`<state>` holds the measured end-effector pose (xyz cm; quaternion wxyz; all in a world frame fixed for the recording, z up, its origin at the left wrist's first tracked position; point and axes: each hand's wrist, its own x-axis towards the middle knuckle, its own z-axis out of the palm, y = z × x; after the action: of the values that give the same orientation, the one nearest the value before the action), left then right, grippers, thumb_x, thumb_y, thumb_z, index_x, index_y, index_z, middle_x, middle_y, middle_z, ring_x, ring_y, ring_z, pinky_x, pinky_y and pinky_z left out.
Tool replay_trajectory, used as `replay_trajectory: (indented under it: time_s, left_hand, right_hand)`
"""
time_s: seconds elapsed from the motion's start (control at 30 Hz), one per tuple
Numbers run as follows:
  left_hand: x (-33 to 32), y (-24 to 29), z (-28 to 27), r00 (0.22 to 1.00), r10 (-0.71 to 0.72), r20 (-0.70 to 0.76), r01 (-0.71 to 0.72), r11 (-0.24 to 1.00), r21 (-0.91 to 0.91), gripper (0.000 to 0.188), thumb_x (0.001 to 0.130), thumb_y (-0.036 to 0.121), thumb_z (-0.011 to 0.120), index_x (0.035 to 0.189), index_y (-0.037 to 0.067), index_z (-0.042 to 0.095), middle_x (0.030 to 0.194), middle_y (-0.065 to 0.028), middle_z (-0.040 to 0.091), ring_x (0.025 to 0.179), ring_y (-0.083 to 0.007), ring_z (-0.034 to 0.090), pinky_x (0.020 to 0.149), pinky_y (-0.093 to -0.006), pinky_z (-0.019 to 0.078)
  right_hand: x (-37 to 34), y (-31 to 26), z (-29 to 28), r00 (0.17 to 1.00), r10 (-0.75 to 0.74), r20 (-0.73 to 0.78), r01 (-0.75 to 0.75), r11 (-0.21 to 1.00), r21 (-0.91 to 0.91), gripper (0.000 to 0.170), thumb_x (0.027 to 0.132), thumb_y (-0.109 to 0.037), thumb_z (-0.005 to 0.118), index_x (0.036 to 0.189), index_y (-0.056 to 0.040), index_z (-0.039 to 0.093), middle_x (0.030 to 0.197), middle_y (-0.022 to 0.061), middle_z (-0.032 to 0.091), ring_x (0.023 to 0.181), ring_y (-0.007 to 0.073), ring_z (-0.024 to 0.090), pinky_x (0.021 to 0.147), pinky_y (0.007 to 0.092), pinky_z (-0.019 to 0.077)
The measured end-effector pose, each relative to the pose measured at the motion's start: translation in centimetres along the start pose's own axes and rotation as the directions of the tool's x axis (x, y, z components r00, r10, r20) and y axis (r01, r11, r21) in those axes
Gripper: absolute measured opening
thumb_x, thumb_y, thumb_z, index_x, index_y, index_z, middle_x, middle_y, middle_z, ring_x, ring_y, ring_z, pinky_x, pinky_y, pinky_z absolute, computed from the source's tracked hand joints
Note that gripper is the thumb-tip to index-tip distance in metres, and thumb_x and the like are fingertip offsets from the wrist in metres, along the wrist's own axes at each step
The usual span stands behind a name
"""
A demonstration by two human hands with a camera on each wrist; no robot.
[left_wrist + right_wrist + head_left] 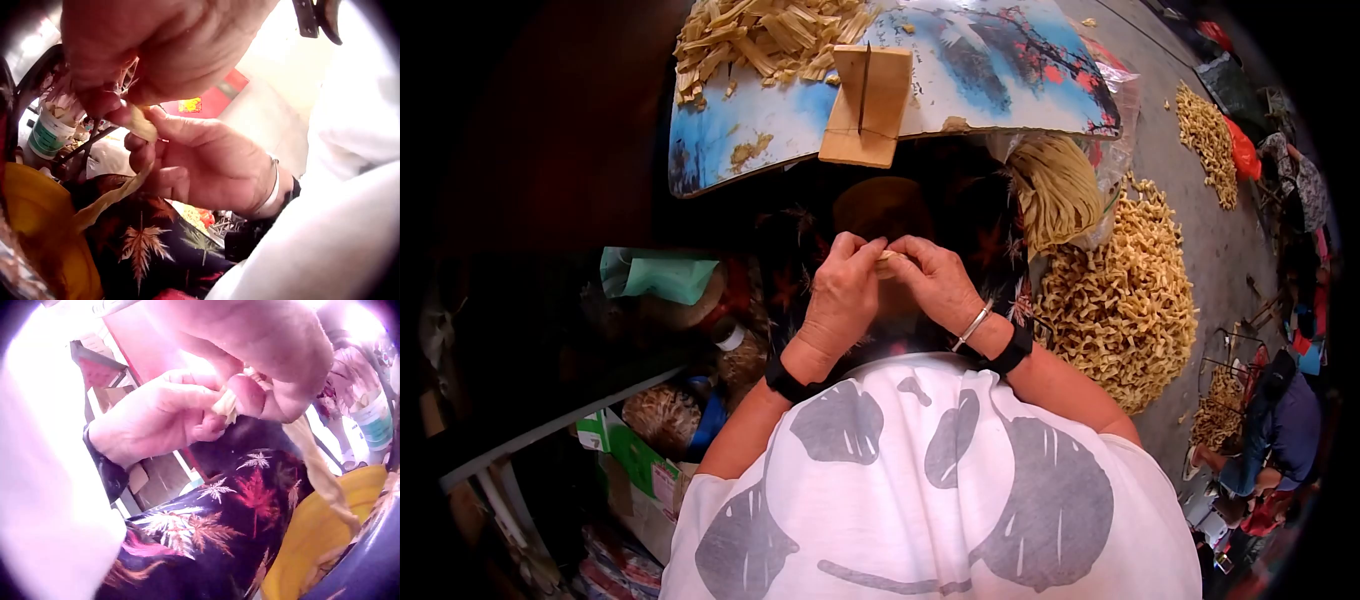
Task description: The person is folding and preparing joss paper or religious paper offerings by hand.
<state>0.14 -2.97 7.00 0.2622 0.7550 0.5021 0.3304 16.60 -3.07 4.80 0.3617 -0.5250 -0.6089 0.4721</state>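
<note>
Both hands meet above the person's lap, working on a pale yellow strip [119,195] that looks like tofu skin. The left hand [840,295] pinches a folded part of it between thumb and fingers. Close against it, the right hand [943,285], with a bracelet at its wrist, pinches the same bunched part. In the right wrist view the strip's long tail [319,467] hangs from the right hand's fingers toward a yellow round surface [359,487]. Fingers hide most of the bunched section between the hands.
Ahead, a painted board [970,75] holds a heap of cut yellow pieces [750,40] and a wooden block with a blade [862,90]. At the right are a bundle of long strips [1055,195] and a large pile of knotted pieces [1125,300]. Another person [1285,425] sits far right.
</note>
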Motion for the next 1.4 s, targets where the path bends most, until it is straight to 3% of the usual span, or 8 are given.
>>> replay_trajectory:
  time_s: [0.1,0.2,0.4,0.6,0.73,0.87,1.1,1.4]
  left_hand:
    - [-0.1,0.0,0.3,0.999,0.019,-0.034,-0.019,1.0,0.003,0.032,0.083,-0.01,0.057,0.112,0.001,0.064,0.097,-0.0178,0.058,0.082,-0.0358,0.063,0.072,-0.0375,0.0526]
    - [-0.2,-0.6,1.1,0.993,0.041,-0.11,-0.039,0.999,0.024,0.027,0.085,-0.007,0.057,0.11,0.001,0.063,0.094,-0.0157,0.058,0.08,-0.0326,0.062,0.07,-0.035,0.0517]
    - [-0.7,0.0,0.3,0.982,-0.145,-0.12,0.109,0.958,-0.264,0.01,0.092,0.002,0.062,0.102,0.002,0.062,0.082,-0.0074,0.059,0.067,-0.0154,0.058,0.062,-0.0255,0.0472]
    - [0.2,-1.9,-1.2,0.982,-0.134,-0.132,0.1,0.967,-0.232,0.005,0.093,0.001,0.062,0.098,0.002,0.062,0.08,-0.0021,0.061,0.067,-0.0095,0.055,0.063,-0.0228,0.0465]
    - [0.0,-2.9,-1.2,0.844,-0.5,0.195,0.471,0.518,-0.714,0.01,0.095,0.008,0.062,0.104,0.004,0.064,0.088,-0.0005,0.063,0.072,-0.0089,0.056,0.064,-0.0247,0.0489]
    - [-0.2,-1.3,-0.7,0.781,-0.435,0.448,0.483,-0.033,-0.875,0.026,0.092,0.01,0.067,0.115,0.002,0.06,0.105,-0.0043,0.066,0.094,-0.0106,0.061,0.086,-0.0261,0.0489]
    - [-0.4,-1.4,-0.6,0.867,-0.422,0.267,0.469,0.507,-0.723,0.022,0.093,0.009,0.065,0.113,0.0,0.061,0.105,-0.002,0.065,0.093,-0.0078,0.06,0.085,-0.0234,0.0485]
    - [-0.5,-1.1,-0.7,0.84,-0.447,0.307,0.531,0.563,-0.633,0.016,0.094,0.01,0.065,0.107,0.003,0.06,0.088,-0.0005,0.065,0.077,-0.0058,0.059,0.067,-0.0202,0.0494]
  right_hand:
    - [-0.1,-0.5,0.2,0.843,0.391,0.368,-0.535,0.553,0.638,0.022,0.1,-0.026,0.055,0.102,-0.0069,0.065,0.1,0.0042,0.067,0.088,0.0124,0.062,0.078,0.0307,0.0519]
    - [0.0,-0.3,0.2,0.82,0.32,0.475,-0.567,0.341,0.75,0.022,0.102,-0.028,0.053,0.108,-0.0098,0.063,0.106,0.0007,0.064,0.092,0.0122,0.06,0.082,0.0301,0.0513]
    - [0.7,-1.4,0.5,0.888,0.392,0.241,-0.448,0.619,0.646,0.025,0.102,-0.028,0.053,0.11,-0.0057,0.06,0.104,0.0035,0.065,0.09,0.0124,0.064,0.075,0.0268,0.0564]
    - [-0.2,-2.8,-0.3,0.971,0.198,0.136,-0.203,0.979,0.021,0.022,0.102,-0.022,0.05,0.1,-0.0036,0.061,0.072,0.0045,0.064,0.062,0.0132,0.065,0.055,0.026,0.0527]
    - [-1.2,-4.0,-0.2,0.978,0.194,0.071,-0.194,0.981,-0.016,0.017,0.098,-0.012,0.051,0.09,-0.0018,0.061,0.065,0.0089,0.062,0.057,0.0206,0.063,0.054,0.0323,0.049]
    - [-0.9,-4.2,0.5,0.963,0.27,-0.019,-0.266,0.956,0.121,0.01,0.094,-0.01,0.057,0.09,-0.0018,0.062,0.071,0.0121,0.064,0.062,0.0279,0.064,0.062,0.0366,0.0505]
    - [0.2,-2.8,0.4,0.988,-0.089,-0.126,0.069,0.985,-0.156,0.02,0.089,-0.017,0.066,0.101,-0.0007,0.064,0.082,0.0143,0.066,0.076,0.0296,0.067,0.069,0.0359,0.0522]
    - [1.8,-2.4,-0.1,0.996,0.01,-0.092,-0.002,0.996,0.084,0.017,0.097,-0.016,0.058,0.1,-0.0007,0.064,0.08,0.0106,0.068,0.066,0.0162,0.064,0.06,0.0273,0.0505]
